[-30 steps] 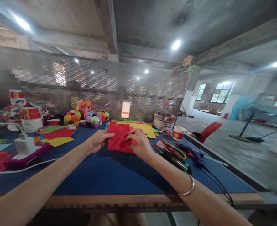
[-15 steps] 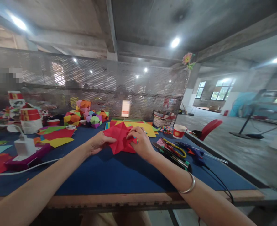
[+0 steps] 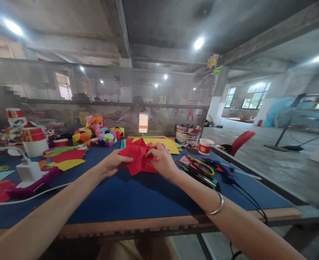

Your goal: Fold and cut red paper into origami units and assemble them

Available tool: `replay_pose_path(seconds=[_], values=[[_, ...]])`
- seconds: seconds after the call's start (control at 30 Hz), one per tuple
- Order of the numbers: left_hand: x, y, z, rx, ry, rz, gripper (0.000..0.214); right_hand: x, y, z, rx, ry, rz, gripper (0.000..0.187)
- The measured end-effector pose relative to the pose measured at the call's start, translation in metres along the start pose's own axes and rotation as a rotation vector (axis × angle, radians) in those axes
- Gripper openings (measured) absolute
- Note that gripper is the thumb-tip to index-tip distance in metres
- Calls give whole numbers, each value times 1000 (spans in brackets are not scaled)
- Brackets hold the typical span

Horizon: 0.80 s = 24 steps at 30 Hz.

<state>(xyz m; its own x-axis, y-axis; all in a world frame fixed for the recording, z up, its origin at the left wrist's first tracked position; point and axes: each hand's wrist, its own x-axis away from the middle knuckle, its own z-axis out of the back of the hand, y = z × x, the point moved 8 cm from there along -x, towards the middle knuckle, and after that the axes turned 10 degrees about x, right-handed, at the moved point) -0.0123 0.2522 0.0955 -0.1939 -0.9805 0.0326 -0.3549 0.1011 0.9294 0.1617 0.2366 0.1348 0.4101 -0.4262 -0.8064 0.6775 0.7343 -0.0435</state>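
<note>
A creased sheet of red paper with pointed, folded corners is held up above the blue table mat. My left hand pinches its left side, thumb lying on the front face. On the right side, my right hand grips the paper with bent fingers; a small multicoloured bit shows by those fingertips, too small to name. Behind the red paper lies a stack of coloured paper, yellow on top.
To the right lie a cutter knife, yellow-handled scissors, a blue glue gun and a paper cup. A woven basket stands behind. Folded paper balls, stacked cups and a purple power strip are left.
The view has shifted slightly. Both hands keep hold of the red paper, whose lower point has tilted and whose folds look a little more bunched.
</note>
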Motion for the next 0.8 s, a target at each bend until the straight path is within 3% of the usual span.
replay_pose_path(seconds=[0.33,0.63,0.8], values=[[0,4,-5,19,22,-32,13,-1,-2,3,-8,4,21,15],[3,4,-8,46,21,-43,17,-1,-8,6,-6,4,55,24],[2,6,-6,70,30,-55,18,-1,-9,5,-4,3,55,17]])
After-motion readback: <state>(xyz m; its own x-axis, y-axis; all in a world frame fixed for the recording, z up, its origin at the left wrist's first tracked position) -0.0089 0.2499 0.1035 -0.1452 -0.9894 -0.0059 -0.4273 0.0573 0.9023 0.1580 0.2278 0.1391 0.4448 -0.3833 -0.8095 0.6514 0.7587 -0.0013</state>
